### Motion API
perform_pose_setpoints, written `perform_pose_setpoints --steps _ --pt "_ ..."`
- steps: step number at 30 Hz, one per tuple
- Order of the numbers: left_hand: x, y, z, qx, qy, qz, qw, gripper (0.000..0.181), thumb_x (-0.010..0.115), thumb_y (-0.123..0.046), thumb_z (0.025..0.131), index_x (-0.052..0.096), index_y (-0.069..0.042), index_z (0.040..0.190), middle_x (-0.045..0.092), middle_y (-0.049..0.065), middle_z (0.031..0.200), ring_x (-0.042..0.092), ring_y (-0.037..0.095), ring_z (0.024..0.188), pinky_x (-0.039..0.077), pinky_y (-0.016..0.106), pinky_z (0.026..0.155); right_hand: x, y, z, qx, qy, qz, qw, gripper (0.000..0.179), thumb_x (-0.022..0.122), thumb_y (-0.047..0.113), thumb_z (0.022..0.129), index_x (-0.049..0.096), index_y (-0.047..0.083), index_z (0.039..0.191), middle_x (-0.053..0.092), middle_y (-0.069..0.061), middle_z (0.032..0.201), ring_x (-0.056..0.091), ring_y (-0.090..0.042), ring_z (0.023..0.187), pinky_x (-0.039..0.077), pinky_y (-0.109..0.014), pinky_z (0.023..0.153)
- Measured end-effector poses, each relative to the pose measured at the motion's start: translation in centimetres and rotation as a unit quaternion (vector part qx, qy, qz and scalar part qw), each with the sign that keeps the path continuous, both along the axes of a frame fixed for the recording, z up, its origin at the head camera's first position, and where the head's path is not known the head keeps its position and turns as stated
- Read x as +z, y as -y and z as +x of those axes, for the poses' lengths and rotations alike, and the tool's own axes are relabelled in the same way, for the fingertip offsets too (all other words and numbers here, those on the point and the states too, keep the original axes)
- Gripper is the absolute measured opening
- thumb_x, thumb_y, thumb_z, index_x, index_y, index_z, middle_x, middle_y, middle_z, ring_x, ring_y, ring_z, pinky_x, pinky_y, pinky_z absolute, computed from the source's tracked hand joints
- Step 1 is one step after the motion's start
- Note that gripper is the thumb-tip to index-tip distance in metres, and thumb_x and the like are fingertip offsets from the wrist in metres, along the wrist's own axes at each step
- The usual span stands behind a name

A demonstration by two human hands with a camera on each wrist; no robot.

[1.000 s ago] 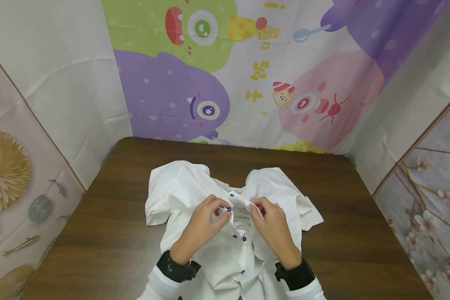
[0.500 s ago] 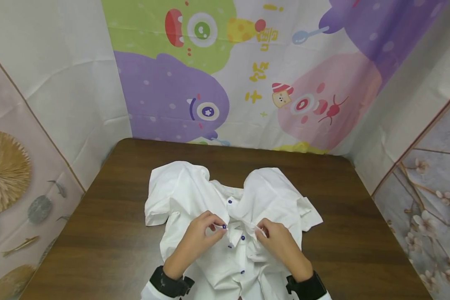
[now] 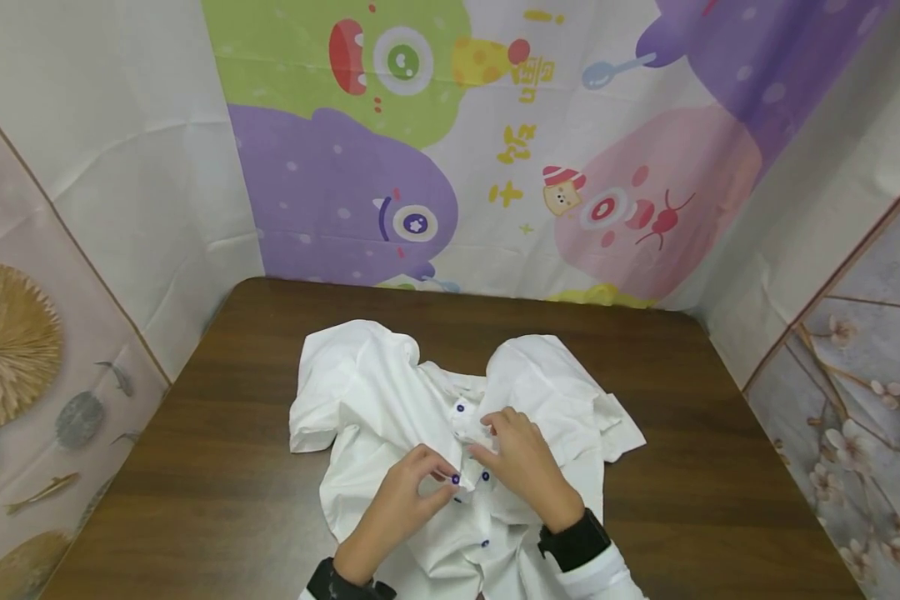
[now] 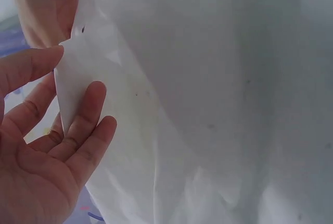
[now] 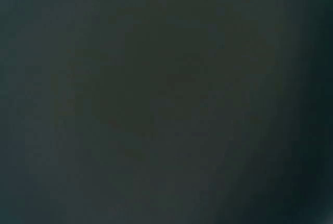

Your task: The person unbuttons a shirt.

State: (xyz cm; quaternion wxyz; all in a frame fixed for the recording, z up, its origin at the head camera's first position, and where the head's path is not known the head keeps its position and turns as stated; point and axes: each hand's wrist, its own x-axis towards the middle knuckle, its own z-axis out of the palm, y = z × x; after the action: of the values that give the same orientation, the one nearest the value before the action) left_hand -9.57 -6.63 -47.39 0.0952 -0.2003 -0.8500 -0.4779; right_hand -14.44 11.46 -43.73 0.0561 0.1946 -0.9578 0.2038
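A white short-sleeved shirt (image 3: pixel 390 375) lies front up, with dark blue buttons down its front. My left hand (image 3: pixel 408 492) pinches the edge of the shirt's front opening beside a blue button (image 3: pixel 456 479). In the left wrist view, the thumb and fingers of the left hand (image 4: pixel 57 146) hold the white cloth (image 4: pixel 119 104) at its edge. Over the upper front is my right hand (image 3: pixel 525 462), its thumb and forefinger apart close to the placket. Another blue button (image 3: pixel 485 477) shows between the hands. The right wrist view is dark and shows no detail.
The shirt is spread on a brown wooden table (image 3: pixel 217 467). A printed cloth with cartoon figures (image 3: pixel 390 183) hangs behind the table's far edge. Patterned panels (image 3: pixel 870 433) stand at both sides.
My left hand has come down the shirt front, still pinching the edge by the button. The right hand first moved down with cloth, then released it and moved back up and left.
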Motion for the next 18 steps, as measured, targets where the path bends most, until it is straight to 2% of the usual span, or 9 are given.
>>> perform_pose_setpoints --steps 3,7,9,11,18 --pt "-0.1 -0.1 0.2 -0.007 0.010 0.002 0.9999 0.012 0.071 -0.006 0.077 0.066 -0.012 0.085 0.057 -0.002 0.086 0.061 0.017 0.078 0.051 0.030 0.073 -0.7 1.2 -0.7 0.014 -0.065 0.064 0.9958 0.034 0.072 0.032 0.078 0.064 0.002 0.092 0.055 -0.008 0.081 0.052 -0.023 0.075 0.042 -0.035 0.064" --pt "-0.2 -0.2 0.4 -0.013 0.009 -0.002 0.9999 0.012 0.071 -0.004 0.076 0.066 -0.012 0.084 0.057 -0.001 0.087 0.061 0.018 0.078 0.051 0.030 0.073 -1.9 2.0 -1.4 0.022 -0.164 0.146 0.9754 0.034 0.077 0.035 0.071 0.061 0.005 0.074 0.053 -0.007 0.071 0.051 -0.023 0.066 0.038 -0.032 0.056" --pt "-0.2 -0.3 0.4 -0.013 0.005 -0.005 0.9999 0.013 0.070 -0.003 0.075 0.065 -0.012 0.084 0.057 -0.001 0.087 0.060 0.018 0.078 0.051 0.029 0.073 -2.5 2.3 -1.5 0.026 -0.189 0.160 0.9684 0.033 0.077 0.034 0.070 0.059 0.006 0.069 0.052 -0.006 0.067 0.050 -0.022 0.063 0.036 -0.031 0.054" --pt "-0.1 -0.3 0.5 -0.011 -0.001 -0.009 0.9999 0.013 0.070 -0.003 0.075 0.065 -0.011 0.084 0.057 -0.001 0.087 0.060 0.018 0.078 0.051 0.029 0.072 -2.8 2.4 -1.6 0.034 -0.195 0.166 0.9660 0.030 0.076 0.031 0.072 0.059 0.006 0.067 0.052 -0.005 0.064 0.050 -0.021 0.061 0.034 -0.029 0.054" --pt "0.1 -0.4 0.4 -0.007 -0.004 -0.017 0.9998 0.015 0.069 -0.002 0.074 0.065 -0.011 0.085 0.057 -0.001 0.088 0.060 0.018 0.078 0.051 0.030 0.071 -2.8 2.3 -1.8 0.057 -0.160 0.198 0.9653 0.021 0.070 0.022 0.079 0.060 0.010 0.066 0.056 -0.002 0.059 0.056 -0.018 0.058 0.034 -0.028 0.054"
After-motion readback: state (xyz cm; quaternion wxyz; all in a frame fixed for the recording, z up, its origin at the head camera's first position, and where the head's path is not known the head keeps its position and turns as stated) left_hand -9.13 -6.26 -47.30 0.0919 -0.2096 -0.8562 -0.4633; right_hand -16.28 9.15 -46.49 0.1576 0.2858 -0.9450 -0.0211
